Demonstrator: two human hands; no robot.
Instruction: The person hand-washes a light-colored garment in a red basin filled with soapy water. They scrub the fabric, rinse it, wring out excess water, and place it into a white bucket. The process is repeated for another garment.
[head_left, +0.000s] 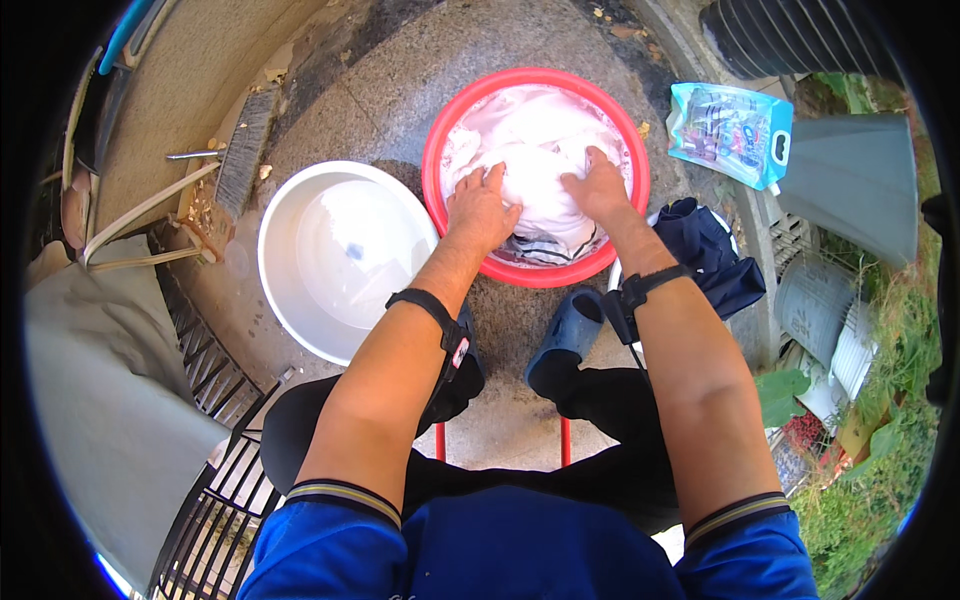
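Observation:
A red plastic basin (641, 161) stands on the ground before me, with wet white cloth (536, 161) in sudsy water. Dark stripes show on the cloth near the basin's front side. My left hand (484, 210) presses on the left part of the cloth, fingers spread and thumb towards the middle. On the right part rests my right hand (600, 187), its thumb apart from the fingers. A bulge of cloth lies between the two hands. Neither hand is visibly closed around the fabric, though some fingertips are hidden in it.
Left of the red basin stands a white basin (281, 300) holding clear water. Dark blue clothing (701, 255) lies over a white container at the right. Beyond it is a blue detergent refill pouch (727, 135). A broom (247, 146) lies by the left wall; blue slippers (566, 334) are near the basin.

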